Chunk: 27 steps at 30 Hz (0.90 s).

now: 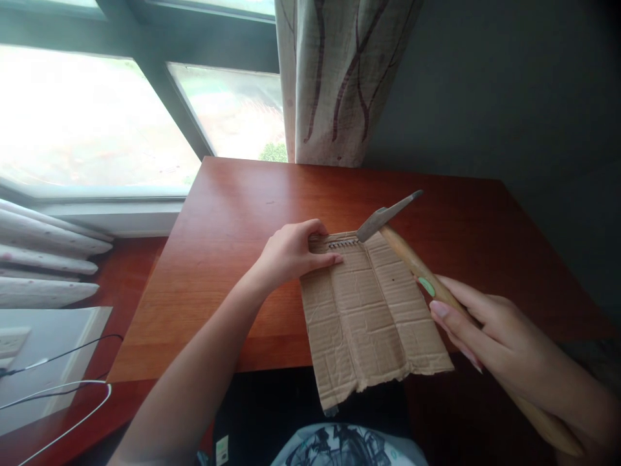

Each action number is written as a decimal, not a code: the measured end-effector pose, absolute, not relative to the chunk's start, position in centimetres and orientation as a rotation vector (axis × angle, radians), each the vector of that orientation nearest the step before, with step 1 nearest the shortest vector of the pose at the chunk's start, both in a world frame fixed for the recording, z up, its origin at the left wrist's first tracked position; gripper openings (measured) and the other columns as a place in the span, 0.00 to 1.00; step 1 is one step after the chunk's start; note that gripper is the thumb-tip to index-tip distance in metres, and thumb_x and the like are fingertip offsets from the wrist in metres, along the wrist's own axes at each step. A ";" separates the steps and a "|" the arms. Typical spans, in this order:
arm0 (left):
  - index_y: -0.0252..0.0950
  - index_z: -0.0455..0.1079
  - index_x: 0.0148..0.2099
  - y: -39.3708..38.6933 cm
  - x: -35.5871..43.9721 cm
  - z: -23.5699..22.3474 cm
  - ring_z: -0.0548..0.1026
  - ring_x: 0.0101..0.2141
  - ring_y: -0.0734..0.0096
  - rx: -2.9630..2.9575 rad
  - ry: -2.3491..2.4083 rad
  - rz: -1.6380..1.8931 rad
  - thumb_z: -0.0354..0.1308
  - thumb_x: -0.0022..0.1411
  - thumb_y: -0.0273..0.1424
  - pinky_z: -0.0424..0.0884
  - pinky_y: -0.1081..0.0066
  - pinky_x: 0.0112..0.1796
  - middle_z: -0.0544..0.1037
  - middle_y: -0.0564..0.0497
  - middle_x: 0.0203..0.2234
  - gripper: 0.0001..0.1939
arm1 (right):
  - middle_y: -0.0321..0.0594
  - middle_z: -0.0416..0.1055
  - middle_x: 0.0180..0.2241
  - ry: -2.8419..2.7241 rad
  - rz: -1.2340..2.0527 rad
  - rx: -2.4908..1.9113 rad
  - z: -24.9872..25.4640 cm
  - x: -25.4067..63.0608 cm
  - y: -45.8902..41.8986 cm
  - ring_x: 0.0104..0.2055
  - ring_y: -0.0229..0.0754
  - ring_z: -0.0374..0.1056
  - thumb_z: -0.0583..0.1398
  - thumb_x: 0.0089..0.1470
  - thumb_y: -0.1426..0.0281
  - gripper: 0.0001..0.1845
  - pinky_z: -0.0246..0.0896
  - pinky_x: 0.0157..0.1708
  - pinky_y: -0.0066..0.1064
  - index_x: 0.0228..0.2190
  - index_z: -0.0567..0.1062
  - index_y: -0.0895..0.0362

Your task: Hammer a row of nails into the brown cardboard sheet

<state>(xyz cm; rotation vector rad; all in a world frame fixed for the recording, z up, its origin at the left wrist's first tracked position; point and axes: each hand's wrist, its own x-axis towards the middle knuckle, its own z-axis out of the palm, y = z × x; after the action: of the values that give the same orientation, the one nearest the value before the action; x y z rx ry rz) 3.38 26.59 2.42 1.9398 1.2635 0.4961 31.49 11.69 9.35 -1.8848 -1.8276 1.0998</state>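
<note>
My left hand (297,254) grips the upper left corner of a piece of brown corrugated cardboard (371,310), thumb on the near face and fingers at the far edge. The cardboard is creased, with a ragged near edge that overhangs the table. Close to my left thumb, a short row of small dark marks or nails (343,244) runs along its top; I cannot tell which. My right hand (490,323) is wrapped around the wooden handle of a hammer (410,255) with a green sticker. One flat end of its thin metal head is at the cardboard's top edge, by the row's right end.
A reddish-brown wooden table (233,213) lies under the work. Behind it stand a window (87,123) and a patterned curtain (334,84). Cables (63,385) run from a wall socket (12,342) at the lower left. My printed shirt (347,446) is near the table's front edge.
</note>
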 end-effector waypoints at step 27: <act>0.39 0.73 0.39 26.6 3.3 2.3 0.72 0.32 0.67 1.930 1.250 0.507 0.71 0.52 0.50 0.60 0.71 0.29 0.77 0.53 0.32 0.23 | 0.29 0.64 0.16 -1.846 1.136 -1.904 8.8 31.2 12.0 0.16 0.41 0.61 0.51 0.71 0.54 0.28 0.57 0.17 0.31 0.60 0.72 0.59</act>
<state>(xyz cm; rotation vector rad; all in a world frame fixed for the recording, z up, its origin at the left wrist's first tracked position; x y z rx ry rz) 3.34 26.61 2.26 1.9299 1.2504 0.5066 31.22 11.98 8.84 -1.9040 -1.8457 1.1356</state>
